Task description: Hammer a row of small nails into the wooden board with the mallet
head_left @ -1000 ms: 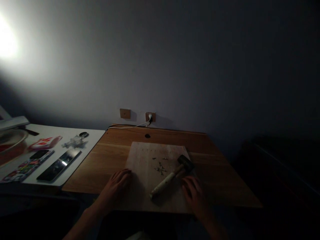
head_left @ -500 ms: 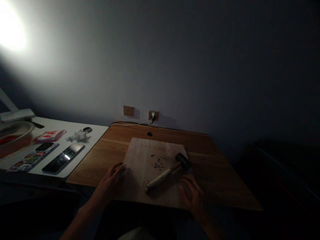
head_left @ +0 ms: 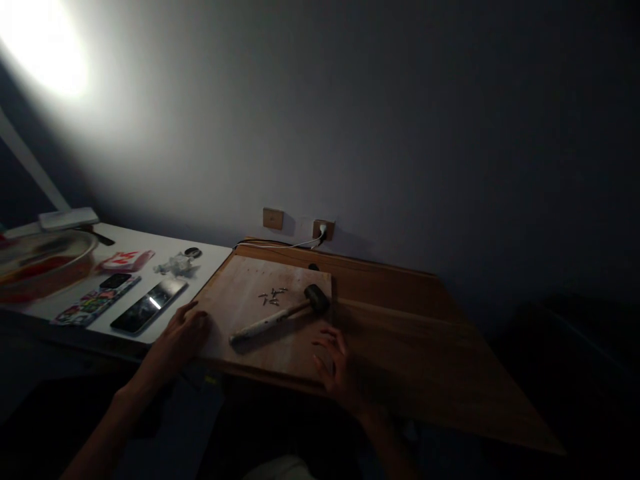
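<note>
Head view: between your two hands lies a pale board [head_left: 230,287], flat on the wooden table [head_left: 415,347]. On it, ahead of the gap between your hands, a hammer [head_left: 265,325] lies slantwise, its handle end toward you and your left hand, its dark head just beyond the fingers of your right. A small scatter of screws [head_left: 275,293] lies on the board past the handle.

Your left hand [head_left: 187,330] is at the board's left edge, fingers bent; whether it grips that edge, you cannot tell from here. Your right hand [head_left: 334,357] is loosely curved at the board's right side, thumb apart from the fingers, holding neither hammer nor screws; whether it presses on the wood is too dark to tell.

Left of and beyond your left hand, a white table [head_left: 210,243] carries a phone [head_left: 150,305], a crumpled plastic bag [head_left: 175,265], a red-and-pink packet [head_left: 127,260] and a big bowl [head_left: 93,247]. Farther ahead of both hands, a plug [head_left: 323,229] sits in the wall socket.
</note>
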`<state>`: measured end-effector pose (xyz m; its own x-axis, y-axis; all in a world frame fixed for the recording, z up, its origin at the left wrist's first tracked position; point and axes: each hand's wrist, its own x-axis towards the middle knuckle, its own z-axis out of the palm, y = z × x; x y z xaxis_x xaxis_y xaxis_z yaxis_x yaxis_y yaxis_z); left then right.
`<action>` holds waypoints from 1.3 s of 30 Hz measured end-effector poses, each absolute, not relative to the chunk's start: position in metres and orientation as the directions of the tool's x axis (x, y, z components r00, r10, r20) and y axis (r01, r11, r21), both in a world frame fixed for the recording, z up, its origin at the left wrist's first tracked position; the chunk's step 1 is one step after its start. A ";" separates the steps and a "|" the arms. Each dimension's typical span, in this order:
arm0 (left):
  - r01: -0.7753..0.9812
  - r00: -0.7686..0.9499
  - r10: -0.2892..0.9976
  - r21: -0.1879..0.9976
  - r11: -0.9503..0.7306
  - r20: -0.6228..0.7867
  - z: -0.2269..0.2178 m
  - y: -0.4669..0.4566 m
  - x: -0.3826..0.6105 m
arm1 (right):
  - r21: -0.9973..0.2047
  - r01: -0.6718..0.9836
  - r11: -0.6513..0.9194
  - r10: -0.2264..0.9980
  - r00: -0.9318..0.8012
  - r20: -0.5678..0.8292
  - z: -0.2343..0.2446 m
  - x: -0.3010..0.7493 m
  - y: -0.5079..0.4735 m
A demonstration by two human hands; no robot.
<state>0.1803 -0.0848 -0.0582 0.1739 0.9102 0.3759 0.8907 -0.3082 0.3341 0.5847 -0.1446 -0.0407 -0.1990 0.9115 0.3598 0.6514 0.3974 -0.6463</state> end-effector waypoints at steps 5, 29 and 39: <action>0.931 0.016 0.940 0.337 -0.139 0.342 -0.054 -0.083 0.164 | -0.626 0.653 0.425 0.901 -0.244 0.358 -0.047 0.576 -0.134; 0.874 0.437 0.872 0.125 -0.470 0.219 -0.035 -0.138 0.275 | -0.535 0.829 0.163 0.908 0.086 0.410 -0.086 0.682 -0.201; 0.900 0.407 0.884 0.064 -0.431 0.232 -0.034 -0.147 0.309 | -0.478 0.860 0.178 0.886 0.072 0.459 -0.084 0.707 -0.219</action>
